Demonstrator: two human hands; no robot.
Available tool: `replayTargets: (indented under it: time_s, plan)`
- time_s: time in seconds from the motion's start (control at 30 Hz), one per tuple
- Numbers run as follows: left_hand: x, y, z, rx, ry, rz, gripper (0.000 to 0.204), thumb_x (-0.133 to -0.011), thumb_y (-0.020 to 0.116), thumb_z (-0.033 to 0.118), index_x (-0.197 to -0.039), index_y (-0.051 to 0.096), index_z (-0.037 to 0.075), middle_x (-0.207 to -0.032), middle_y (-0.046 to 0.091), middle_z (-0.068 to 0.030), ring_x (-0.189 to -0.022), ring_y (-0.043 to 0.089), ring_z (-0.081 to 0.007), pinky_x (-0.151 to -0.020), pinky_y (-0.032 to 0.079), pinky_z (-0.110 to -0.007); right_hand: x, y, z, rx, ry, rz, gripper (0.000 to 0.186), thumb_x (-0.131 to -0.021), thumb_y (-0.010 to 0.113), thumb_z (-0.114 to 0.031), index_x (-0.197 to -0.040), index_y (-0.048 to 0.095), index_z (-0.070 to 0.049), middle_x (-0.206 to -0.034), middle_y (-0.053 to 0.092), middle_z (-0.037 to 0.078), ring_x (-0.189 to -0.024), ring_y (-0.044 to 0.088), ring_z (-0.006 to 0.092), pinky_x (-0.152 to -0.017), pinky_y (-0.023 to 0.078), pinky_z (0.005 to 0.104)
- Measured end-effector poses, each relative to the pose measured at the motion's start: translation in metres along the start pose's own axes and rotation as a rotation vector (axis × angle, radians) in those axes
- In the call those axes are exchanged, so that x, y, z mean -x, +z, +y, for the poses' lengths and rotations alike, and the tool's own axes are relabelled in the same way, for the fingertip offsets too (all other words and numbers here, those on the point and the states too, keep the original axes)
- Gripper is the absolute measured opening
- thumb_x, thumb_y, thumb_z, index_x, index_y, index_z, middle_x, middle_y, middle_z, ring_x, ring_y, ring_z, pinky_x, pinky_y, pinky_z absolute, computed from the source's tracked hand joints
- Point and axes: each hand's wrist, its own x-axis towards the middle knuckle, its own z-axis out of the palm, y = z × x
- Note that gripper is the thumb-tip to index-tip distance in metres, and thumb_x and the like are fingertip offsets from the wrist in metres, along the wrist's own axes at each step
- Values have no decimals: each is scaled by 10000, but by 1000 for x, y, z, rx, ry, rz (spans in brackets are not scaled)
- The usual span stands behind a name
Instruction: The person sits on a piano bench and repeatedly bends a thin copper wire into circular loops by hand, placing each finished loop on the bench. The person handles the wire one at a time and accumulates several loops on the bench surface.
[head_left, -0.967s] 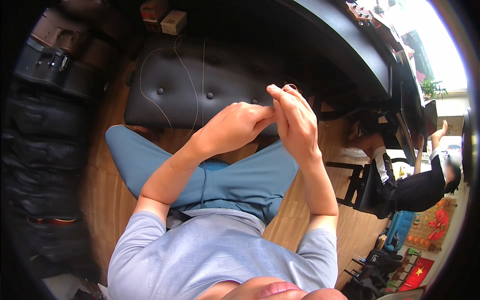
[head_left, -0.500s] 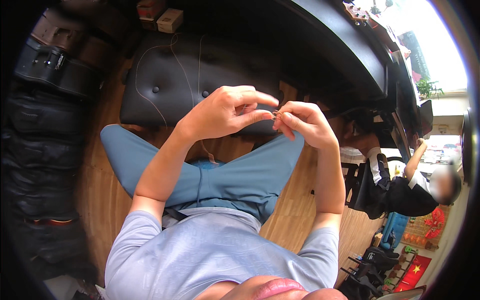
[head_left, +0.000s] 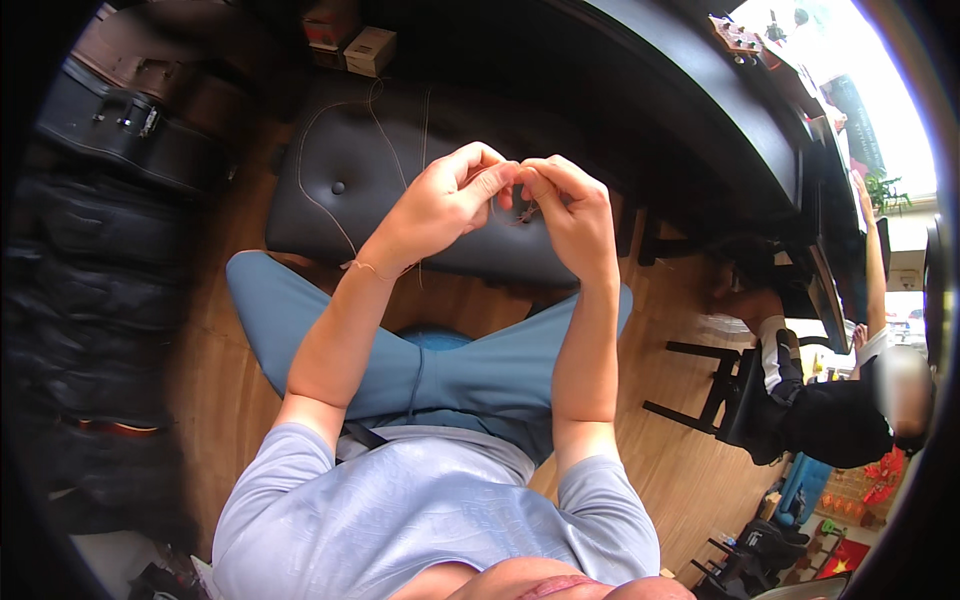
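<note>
since half a second back the hands have drifted a bit to the left and closed up, so the fingertips now meet right over the front edge of the black tufted bench [head_left: 360, 190].

going left to right: stack of instrument cases [head_left: 120, 130] along the left edge, then the bench with a thin loop of wire or string [head_left: 318, 210] trailing across its cushion and running up to the wrist. left hand [head_left: 440, 200] is pinched shut on the strand, thumb pressed to forefinger, with a turn of it lying round the wrist, probably to keep the slack from flopping about. right hand [head_left: 570, 205] is also closed, fingertips nipping something tiny right where the hands meet. it's too small to say if that's the strand's end or a little bead. held up near chest height, i'd guess so the eyes can get at it.

further right, a dark counter [head_left: 700, 110] and another person [head_left: 850, 410] seated on a black stool [head_left: 715, 395].
</note>
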Motion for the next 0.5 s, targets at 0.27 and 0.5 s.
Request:
replayTargets:
  time_s: [0.27, 0.5]
  plan:
    - [-4, -8, -2, 174, -106, -56, 309, -1078, 527, 317, -985, 628, 40, -724, 557, 18, -523, 377, -18, -480, 324, -170, 3, 13, 13, -177, 128, 81, 96, -938, 705, -75, -977, 749, 1, -812, 698, 49, -730, 649, 110, -634, 498, 239]
    - [-10, -2, -9, -81, -63, 41, 339, -1068, 547, 353, -893, 639, 78, -633, 374, 81, -565, 269, -20, -511, 236, -212, 15, 12, 27, -348, 237, 120, 137, -943, 731, -127, -993, 767, -6, -794, 713, 37, -603, 603, 81, -557, 480, 213]
